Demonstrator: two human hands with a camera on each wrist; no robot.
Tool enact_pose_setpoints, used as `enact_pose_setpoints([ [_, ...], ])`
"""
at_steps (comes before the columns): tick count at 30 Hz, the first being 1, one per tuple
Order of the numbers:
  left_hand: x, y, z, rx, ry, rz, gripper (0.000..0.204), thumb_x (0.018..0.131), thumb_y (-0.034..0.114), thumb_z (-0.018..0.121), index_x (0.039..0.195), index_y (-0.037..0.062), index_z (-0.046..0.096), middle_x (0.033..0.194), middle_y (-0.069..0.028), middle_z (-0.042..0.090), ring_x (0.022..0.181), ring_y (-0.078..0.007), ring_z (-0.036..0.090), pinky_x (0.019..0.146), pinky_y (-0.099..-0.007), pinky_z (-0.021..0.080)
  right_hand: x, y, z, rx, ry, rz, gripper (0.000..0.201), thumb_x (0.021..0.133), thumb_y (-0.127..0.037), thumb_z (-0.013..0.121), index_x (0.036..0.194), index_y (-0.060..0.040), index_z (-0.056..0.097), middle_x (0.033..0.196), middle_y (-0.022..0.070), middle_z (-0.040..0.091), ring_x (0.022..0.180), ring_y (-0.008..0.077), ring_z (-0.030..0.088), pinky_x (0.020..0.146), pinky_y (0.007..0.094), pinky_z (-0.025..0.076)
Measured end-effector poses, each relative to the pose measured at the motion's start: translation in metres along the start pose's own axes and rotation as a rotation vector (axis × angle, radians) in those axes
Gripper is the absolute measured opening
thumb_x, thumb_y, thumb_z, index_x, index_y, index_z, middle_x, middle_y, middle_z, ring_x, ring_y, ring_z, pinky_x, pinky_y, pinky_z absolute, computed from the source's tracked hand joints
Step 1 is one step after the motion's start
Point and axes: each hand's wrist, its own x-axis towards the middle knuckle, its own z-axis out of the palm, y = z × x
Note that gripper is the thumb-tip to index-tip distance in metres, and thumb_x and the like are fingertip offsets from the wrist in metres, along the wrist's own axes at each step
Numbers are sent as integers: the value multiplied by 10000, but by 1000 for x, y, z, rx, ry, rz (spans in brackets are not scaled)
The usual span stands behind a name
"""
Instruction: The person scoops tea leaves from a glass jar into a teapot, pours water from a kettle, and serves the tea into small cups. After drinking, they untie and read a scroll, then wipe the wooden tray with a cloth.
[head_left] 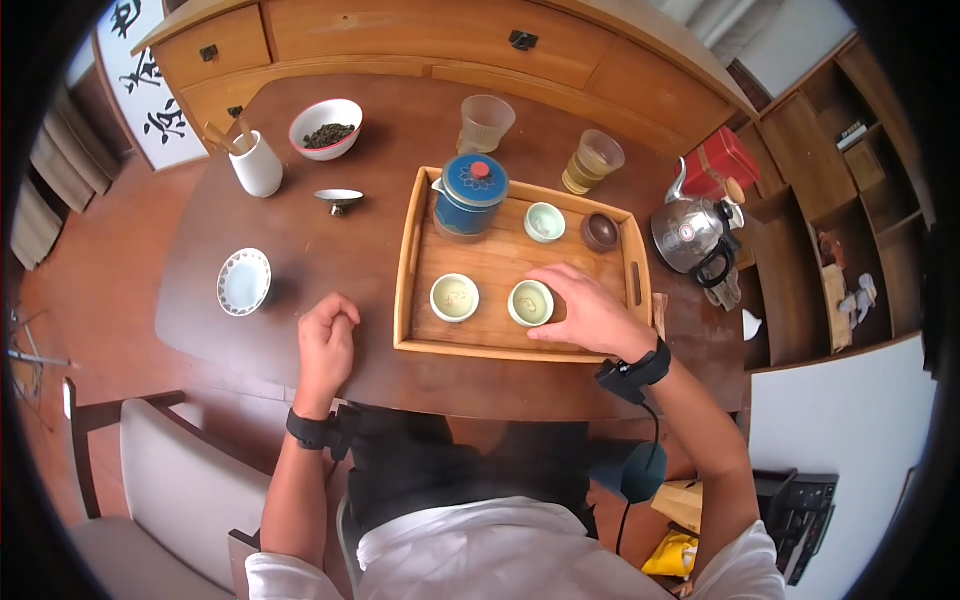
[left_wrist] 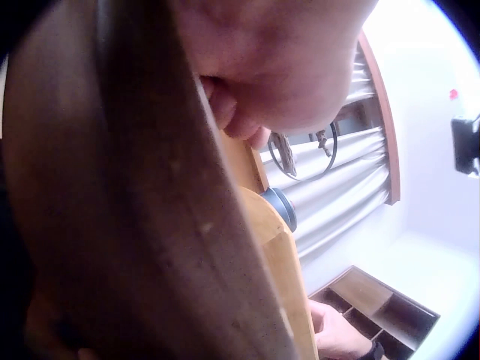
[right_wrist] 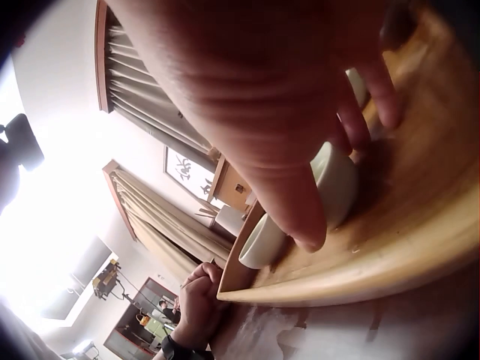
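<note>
On the wooden tray (head_left: 500, 352), my right hand (head_left: 590, 308) pinches a pale green teacup (head_left: 530, 303) between thumb and fingers. Pale liquid with a darker mark shows inside this cup. The thumb (right_wrist: 300, 217) lies along the cup's near side in the right wrist view, and the cup's base is at the tray floor. A similar teacup (head_left: 455, 298) with pale liquid stands to its left. My left hand (head_left: 328, 335) rests on the table left of the tray, its fingers loosely curled around nothing.
Also on the tray are a blue teapot (head_left: 468, 200), a pale cup (head_left: 545, 222) and a dark brown cup (head_left: 600, 232). Around it stand two glasses, a steel kettle (head_left: 688, 235), a bowl of tea leaves (head_left: 318, 112), a strainer (head_left: 340, 197), a white bowl (head_left: 244, 282) and a utensil holder (head_left: 257, 168).
</note>
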Motion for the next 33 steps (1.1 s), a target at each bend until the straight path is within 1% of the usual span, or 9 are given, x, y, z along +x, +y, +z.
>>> enact_pose_setpoints([
  [4, 0, 5, -1, 56, -5, -21, 151, 793, -66, 443, 735, -10, 570, 614, -70, 523, 575, -141, 498, 547, -287, 389, 0, 6, 8, 79, 79, -55, 551, 732, -246, 814, 1188, -38, 586, 1151, 155, 608, 1090, 344, 577, 940, 412, 466],
  [9, -1, -1, 1, 23, 9, -5, 147, 793, -66, 448, 732, -4, 567, 626, -56, 524, 585, -136, 497, 549, -282, 385, -3, 13, 1, 185, 123, -64, 545, 728, -220, 818, 1186, -35, 586, 1113, 147, 610, 1057, 328, 593, 917, 388, 476],
  [13, -1, 0, 1, 22, 15, 4, 150, 792, -70, 447, 729, 0, 564, 636, -48, 528, 596, -124, 491, 549, -278, 380, -5, 15, -27, 207, 218, -3, 541, 728, -211, 826, 1179, -29, 589, 1076, 136, 607, 1030, 308, 601, 905, 363, 477],
  [17, -1, -2, 0, 3, 3, -13, 159, 798, -73, 439, 729, -2, 563, 632, -44, 521, 598, -114, 483, 549, -272, 377, 3, 31, -64, 176, 359, 38, 538, 741, -152, 833, 1209, -51, 589, 1079, 42, 603, 908, 145, 606, 796, 283, 508],
  [19, -1, -2, -1, 6, 3, -22, 161, 799, -71, 437, 729, -2, 564, 629, -45, 518, 597, -115, 484, 549, -273, 378, 14, 54, -78, 329, 423, 24, 505, 758, -106, 823, 1202, -47, 591, 1094, 30, 610, 933, 97, 618, 811, 255, 519],
  [21, -1, 1, -1, 9, -1, -27, 161, 799, -70, 435, 731, -4, 566, 625, -48, 516, 592, -117, 483, 547, -276, 378, 25, 72, -100, 283, 490, 27, 522, 713, -207, 841, 1145, -17, 619, 1066, 109, 614, 986, 213, 633, 850, 330, 511],
  [24, -1, -1, -2, 7, -8, -34, 162, 797, -69, 432, 732, -7, 567, 623, -54, 518, 584, -121, 483, 544, -278, 381, 45, 90, -130, -29, 550, 91, 521, 694, -257, 829, 1109, -15, 629, 1069, 148, 632, 993, 286, 628, 881, 369, 494],
  [30, -1, 1, -1, -4, 13, -14, 161, 795, -69, 435, 730, -9, 569, 618, -63, 521, 573, -129, 484, 542, -281, 383, 76, 106, -159, -391, 501, 205, 485, 692, -216, 769, 1105, -9, 621, 1107, 207, 606, 1021, 368, 614, 877, 413, 509],
  [33, -1, -2, 0, -27, 25, -16, 159, 793, -69, 437, 729, -9, 569, 614, -62, 520, 570, -131, 484, 541, -283, 381, 82, 91, -162, -483, 449, 244, 444, 690, -162, 750, 1072, 9, 601, 1111, 213, 582, 1034, 382, 605, 884, 436, 513],
])
